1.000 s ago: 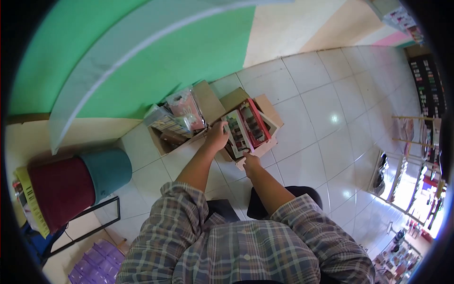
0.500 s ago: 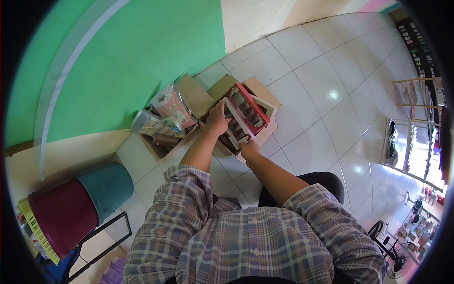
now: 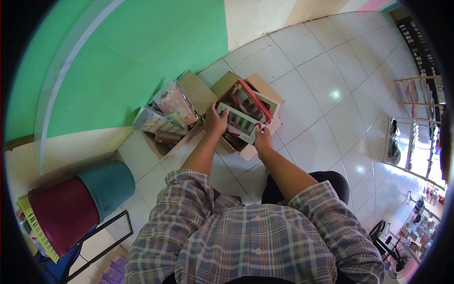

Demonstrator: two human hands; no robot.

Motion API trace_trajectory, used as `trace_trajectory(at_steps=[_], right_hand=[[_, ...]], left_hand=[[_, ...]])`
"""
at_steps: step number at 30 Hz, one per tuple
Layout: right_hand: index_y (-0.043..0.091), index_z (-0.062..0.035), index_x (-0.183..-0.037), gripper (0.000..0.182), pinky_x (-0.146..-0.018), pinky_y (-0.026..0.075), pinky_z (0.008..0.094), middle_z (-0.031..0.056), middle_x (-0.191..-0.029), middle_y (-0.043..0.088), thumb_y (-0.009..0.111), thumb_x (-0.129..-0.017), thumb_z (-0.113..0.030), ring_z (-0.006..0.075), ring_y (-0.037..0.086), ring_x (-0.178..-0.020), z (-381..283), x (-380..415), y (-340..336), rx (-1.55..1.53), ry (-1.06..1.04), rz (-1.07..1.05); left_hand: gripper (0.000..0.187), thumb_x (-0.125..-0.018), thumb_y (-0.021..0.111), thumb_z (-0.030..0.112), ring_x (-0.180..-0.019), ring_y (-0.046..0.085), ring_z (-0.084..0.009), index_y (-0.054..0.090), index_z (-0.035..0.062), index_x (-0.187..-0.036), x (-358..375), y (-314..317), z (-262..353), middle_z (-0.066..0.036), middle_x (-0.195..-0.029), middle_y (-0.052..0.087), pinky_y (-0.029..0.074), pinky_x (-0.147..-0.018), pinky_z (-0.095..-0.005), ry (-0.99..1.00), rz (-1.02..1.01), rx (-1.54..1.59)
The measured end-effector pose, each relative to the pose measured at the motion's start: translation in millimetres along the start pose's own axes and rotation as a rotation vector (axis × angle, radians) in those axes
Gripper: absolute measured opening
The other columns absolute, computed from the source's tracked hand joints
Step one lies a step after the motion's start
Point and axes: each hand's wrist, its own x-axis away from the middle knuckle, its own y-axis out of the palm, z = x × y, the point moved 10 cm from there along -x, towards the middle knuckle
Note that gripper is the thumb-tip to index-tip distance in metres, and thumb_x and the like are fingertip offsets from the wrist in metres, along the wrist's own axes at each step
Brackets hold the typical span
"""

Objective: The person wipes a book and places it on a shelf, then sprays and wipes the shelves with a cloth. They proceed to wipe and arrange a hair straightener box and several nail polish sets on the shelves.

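My left hand (image 3: 215,122) grips the upper left end of a white window box (image 3: 235,129), its thumb on the front. The fingers of my right hand (image 3: 263,140) close on the lower right end. Small greenish and dark items show through its window; I cannot make out what they are. I hold it tilted above an open cardboard box (image 3: 223,86). Just behind it, a red window box (image 3: 267,113) leans in that carton, with brownish shapes inside. Another pale box (image 3: 272,105) sticks out beside the red one.
A second open carton (image 3: 161,152) at left holds a pink rabbit-print package (image 3: 176,108), plastic-wrapped packs and a brown item (image 3: 168,138). Teal (image 3: 109,184) and maroon (image 3: 64,213) buckets lie at far left. A green wall (image 3: 137,52) rises behind; a fan (image 3: 402,260) stands at right.
The white window box has turned flatter and moved slightly right, and its greenish contents now show. My right hand has moved right and up with it; the left hand stays near the upper end.
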Motion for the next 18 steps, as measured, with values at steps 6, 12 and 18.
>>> trace_trajectory(at_steps=[6, 12, 18], right_hand=[[0.049, -0.0043, -0.129, 0.038, -0.075, 0.053, 0.0324, 0.0114, -0.111, 0.061, 0.045, -0.100, -0.029, 0.0206, 0.061, -0.093, -64, 51, -15, -0.176, 0.180, 0.018], [0.046, -0.0094, -0.138, 0.043, -0.093, 0.042, 0.0300, 0.0123, -0.121, 0.058, 0.042, -0.101, -0.031, 0.0180, 0.054, -0.106, -150, 56, -22, -0.163, -0.238, -0.034], [0.047, -0.0113, -0.135, 0.059, -0.078, 0.056, 0.0408, 0.0137, -0.124, 0.056, 0.030, -0.099, -0.055, 0.0234, 0.059, -0.111, -197, 90, 9, -0.416, 0.061, -0.536]], left_hand=[[0.054, -0.096, 0.047, 0.044, -0.110, 0.054, -0.0404, 0.049, 0.0026, -0.130, 10, -11, -33, -0.026, -0.116, 0.058, 0.041, -0.098, -0.0425, -0.213, -0.135, 0.400], [0.052, -0.100, 0.040, 0.042, -0.086, 0.064, -0.0193, 0.041, 0.0087, -0.140, 47, -73, -2, -0.013, -0.099, 0.062, 0.051, -0.068, -0.0310, -0.476, -0.226, 0.910], [0.058, -0.103, 0.038, 0.036, -0.086, 0.059, -0.0140, 0.016, 0.0127, -0.152, 97, -162, 41, -0.011, -0.111, 0.057, 0.050, -0.069, -0.0248, -0.200, -0.026, 0.914]])
